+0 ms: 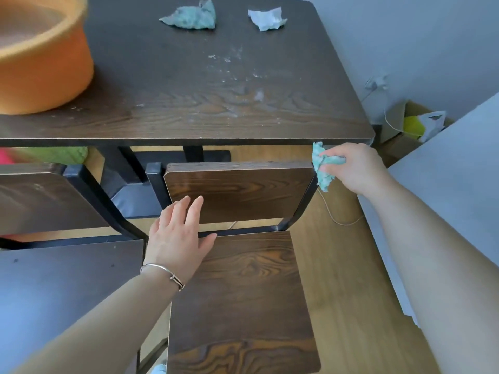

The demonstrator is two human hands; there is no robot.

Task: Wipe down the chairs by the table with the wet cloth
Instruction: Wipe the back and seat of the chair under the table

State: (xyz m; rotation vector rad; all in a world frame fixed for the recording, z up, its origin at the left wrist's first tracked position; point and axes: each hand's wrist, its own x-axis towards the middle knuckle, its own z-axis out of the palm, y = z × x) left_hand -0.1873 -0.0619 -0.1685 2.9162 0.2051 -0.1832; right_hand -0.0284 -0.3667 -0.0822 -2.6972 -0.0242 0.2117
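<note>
A wooden chair with a black metal frame stands in front of me, its backrest (243,190) toward the table and its seat (243,306) below. My right hand (353,168) grips a crumpled teal cloth (322,168) against the backrest's upper right corner and frame. My left hand (179,236) hovers with straight fingers over the backrest's lower left corner, a silver bangle on its wrist. A second chair (40,201) stands to the left.
The dark wooden table (216,103) carries an orange basin (43,60) at left, another teal cloth (191,16) and a crumpled white tissue (267,18) at the far edge. A cardboard box (410,122) sits by the wall at right; a cord lies on the floor.
</note>
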